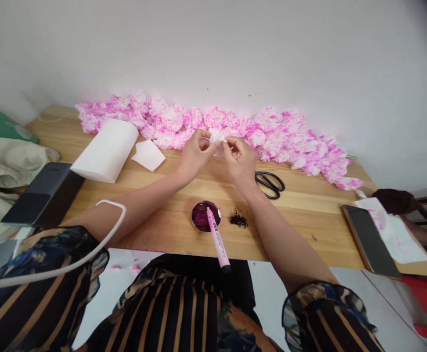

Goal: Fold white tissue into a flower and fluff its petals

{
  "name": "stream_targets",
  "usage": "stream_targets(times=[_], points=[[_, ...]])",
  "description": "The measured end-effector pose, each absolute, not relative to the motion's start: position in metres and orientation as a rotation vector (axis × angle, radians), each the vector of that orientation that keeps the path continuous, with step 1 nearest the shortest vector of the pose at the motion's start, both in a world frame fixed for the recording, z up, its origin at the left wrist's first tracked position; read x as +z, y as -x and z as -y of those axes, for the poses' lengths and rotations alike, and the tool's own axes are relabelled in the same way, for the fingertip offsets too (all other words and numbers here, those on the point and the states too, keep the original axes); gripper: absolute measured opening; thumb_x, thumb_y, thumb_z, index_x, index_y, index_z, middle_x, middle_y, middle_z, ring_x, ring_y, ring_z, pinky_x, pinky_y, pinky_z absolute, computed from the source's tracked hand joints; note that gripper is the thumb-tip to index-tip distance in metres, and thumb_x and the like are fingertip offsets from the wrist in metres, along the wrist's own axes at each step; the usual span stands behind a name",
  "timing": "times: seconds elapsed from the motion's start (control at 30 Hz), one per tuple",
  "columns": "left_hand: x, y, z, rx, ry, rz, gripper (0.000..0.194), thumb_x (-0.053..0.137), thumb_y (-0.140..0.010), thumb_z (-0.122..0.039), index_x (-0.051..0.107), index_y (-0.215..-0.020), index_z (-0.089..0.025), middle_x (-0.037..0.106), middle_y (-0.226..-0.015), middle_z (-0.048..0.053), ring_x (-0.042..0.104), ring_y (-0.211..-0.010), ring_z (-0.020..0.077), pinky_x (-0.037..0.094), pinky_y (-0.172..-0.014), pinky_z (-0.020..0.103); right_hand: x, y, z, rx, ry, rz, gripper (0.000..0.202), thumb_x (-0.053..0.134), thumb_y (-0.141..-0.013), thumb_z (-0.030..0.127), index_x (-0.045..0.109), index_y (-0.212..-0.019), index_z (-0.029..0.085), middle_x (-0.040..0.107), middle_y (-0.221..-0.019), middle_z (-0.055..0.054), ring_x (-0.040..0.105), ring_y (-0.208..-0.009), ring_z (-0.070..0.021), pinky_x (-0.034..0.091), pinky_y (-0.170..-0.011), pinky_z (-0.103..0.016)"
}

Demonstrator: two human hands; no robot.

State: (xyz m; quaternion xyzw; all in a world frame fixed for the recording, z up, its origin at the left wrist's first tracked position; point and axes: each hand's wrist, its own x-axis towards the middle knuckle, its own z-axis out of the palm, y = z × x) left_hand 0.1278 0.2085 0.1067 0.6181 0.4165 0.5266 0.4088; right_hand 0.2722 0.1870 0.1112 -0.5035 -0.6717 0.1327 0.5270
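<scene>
From the head camera: over a wooden table, the left hand and right hand nearly meet, fingertips pinching a small ruffled white piece, probably tissue, between them. Behind it, pink-and-white blooms form a long row near the wall. Scissors lie just beside the right wrist. Nearer the body, a pink marker rests on a purple-stained dish, near black strands
</scene>
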Motion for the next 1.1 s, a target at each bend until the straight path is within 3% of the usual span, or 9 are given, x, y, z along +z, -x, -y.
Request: stream_targets(times=[0.07, 0.27, 0.4, 0.57, 0.8, 0.97, 1.1], points=[[0.114, -0.130, -0.214, 1.354, -1.487, -1.069, 0.016, 0.065, -0.087, -0.019, 0.049, -0.085, -0.020, 0.053, -0.065, -0.005, 0.051, -0.060, 0.0099, 0.040, -0.061, 0.024, 0.115, -0.272, -0.189, 0.286, 1.193, 1.598, 0.025, 0.057, -0.095, 0.049, 0.069, -0.094, 0.026, 0.075, -0.097, -0.004, 0.065, -0.087, -0.0199, 0.053, -0.083, -0.036], [0.130, -0.135, -0.216, 1.427, -1.580, -1.069, 0.018, 0.063, -0.086, -0.015, 0.049, -0.078, -0.021, 0.051, -0.063, -0.004, 0.053, -0.062, 0.0114, 0.042, -0.062, 0.025, 0.130, -0.271, -0.198, 0.192, 1.190, 1.597, 0.024, 0.057, -0.096, 0.047, 0.068, -0.094, 0.025, 0.073, -0.092, -0.003, 0.064, -0.080, -0.0167, 0.052, -0.077, -0.032], [0.133, -0.140, -0.215, 1.497, -1.604, -1.097, 0.019, 0.066, -0.088, -0.022, 0.049, -0.079, -0.021, 0.052, -0.064, -0.004, 0.057, -0.068, 0.0134, 0.045, -0.065, 0.025, 0.135, -0.273, -0.208, -0.004, 1.154, 1.644, 0.031, 0.051, -0.099, 0.046, 0.065, -0.085, 0.023, 0.070, -0.084, -0.002, 0.062, -0.076, -0.0156, 0.050, -0.075, -0.032], [0.143, -0.148, -0.228, 1.561, -1.594, -1.080, 0.027, 0.067, -0.093, -0.036, 0.049, -0.078, -0.022, 0.055, -0.066, -0.001, 0.059, -0.073, 0.0156, 0.047, -0.066, 0.025, 0.140, -0.273, -0.219, -0.094, 1.097, 1.640, 0.030, 0.049, -0.101, 0.045, 0.066, -0.089, 0.024, 0.071, -0.090, -0.003, 0.063, -0.082, -0.0165, 0.051, -0.078, -0.033], [0.142, -0.150, -0.240, 1.557, -1.525, -0.985, 0.044, 0.059, -0.098, -0.050, 0.045, -0.069, -0.020, 0.048, -0.061, -0.002, 0.055, -0.058, 0.0116, 0.044, -0.056, 0.023, 0.141, -0.273, -0.226, 0.131, 1.123, 1.504, 0.031, 0.053, -0.099, 0.050, 0.066, -0.090, 0.024, 0.070, -0.086, -0.001, 0.064, -0.079, -0.0142, 0.052, -0.076, -0.030], [0.129, -0.154, -0.243, 1.466, -1.329, -0.909, 0.045, 0.055, -0.099, -0.055, 0.046, -0.073, -0.020, 0.050, -0.062, -0.003, 0.055, -0.055, 0.0091, 0.047, -0.054, 0.021, 0.125, -0.279, -0.234, 0.351, 1.108, 1.379, 0.037, 0.057, -0.094, 0.058, 0.068, -0.090, 0.023, 0.070, -0.086, -0.001, 0.065, -0.079, -0.0144, 0.054, -0.076, -0.030], [0.128, -0.155, -0.244, 1.462, -1.267, -0.883, 0.046, 0.057, -0.098, -0.057, 0.046, -0.073, -0.020, 0.049, -0.061, -0.003, 0.054, -0.054, 0.0079, 0.048, -0.053, 0.019, 0.125, -0.286, -0.230, 0.411, 1.072, 1.410, 0.044, 0.049, -0.097, 0.062, 0.071, -0.097, 0.024, 0.070, -0.090, -0.002, 0.068, -0.088, -0.0166, 0.055, -0.077, -0.031]])
